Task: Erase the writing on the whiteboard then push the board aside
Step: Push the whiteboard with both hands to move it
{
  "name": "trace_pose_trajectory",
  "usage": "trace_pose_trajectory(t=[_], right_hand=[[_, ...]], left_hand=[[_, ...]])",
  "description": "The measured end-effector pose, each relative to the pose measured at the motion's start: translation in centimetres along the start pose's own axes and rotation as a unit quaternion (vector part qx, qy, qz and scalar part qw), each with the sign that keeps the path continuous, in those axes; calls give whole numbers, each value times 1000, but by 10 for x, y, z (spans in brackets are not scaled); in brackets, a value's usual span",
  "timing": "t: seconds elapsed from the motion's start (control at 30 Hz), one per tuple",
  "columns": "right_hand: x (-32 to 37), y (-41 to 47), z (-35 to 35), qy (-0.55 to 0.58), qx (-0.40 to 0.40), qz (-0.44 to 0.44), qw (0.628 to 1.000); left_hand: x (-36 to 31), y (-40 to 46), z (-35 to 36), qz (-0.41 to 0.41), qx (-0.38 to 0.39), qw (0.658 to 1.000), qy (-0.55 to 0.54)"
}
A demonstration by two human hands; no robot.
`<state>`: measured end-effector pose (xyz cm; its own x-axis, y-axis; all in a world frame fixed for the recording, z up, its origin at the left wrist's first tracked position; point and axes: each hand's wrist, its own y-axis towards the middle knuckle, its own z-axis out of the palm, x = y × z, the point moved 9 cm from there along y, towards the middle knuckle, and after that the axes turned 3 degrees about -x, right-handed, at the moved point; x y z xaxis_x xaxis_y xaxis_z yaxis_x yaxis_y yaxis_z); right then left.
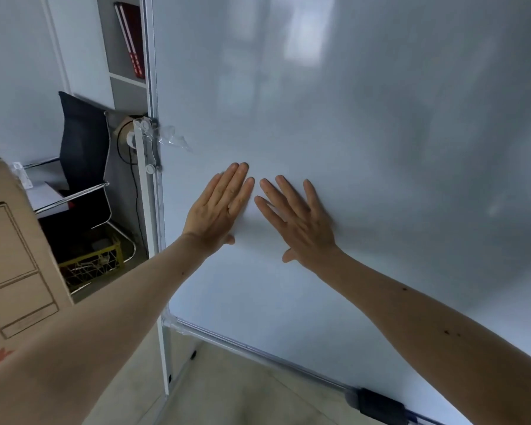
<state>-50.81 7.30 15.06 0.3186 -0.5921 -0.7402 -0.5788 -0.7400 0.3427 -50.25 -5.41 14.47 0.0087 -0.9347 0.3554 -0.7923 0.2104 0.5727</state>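
From my head camera, both my palms are pressed flat against the whiteboard (350, 133), which fills most of what I see and stands upright right in front of me. My left hand (216, 208) lies near the board's left frame, its fingers (238, 179) stretched out straight and close together, gripping nothing. My right hand (301, 220) sits just beside it, fingers (281, 191) spread a little wider, also holding nothing; the fingertips of the two hands nearly meet. The board's surface looks clean, showing only pale reflections. On the tray along its bottom edge rests a black eraser (380, 404). Left of the frame I see a black chair (83, 154), a cardboard box (13, 256), a yellow crate (89, 265) on the floor and red books (132, 38) on a shelf.
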Motion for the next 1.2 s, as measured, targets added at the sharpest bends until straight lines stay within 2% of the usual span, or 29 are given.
trace_pose_trajectory(t=[0.47,1.2], right_hand=[[-37,90,108,-37,39,50,997],[-80,149,199,-74,42,71,994]], left_hand=[[7,128,101,59,-36,996,-59],[-14,232,174,59,-42,994,-88]])
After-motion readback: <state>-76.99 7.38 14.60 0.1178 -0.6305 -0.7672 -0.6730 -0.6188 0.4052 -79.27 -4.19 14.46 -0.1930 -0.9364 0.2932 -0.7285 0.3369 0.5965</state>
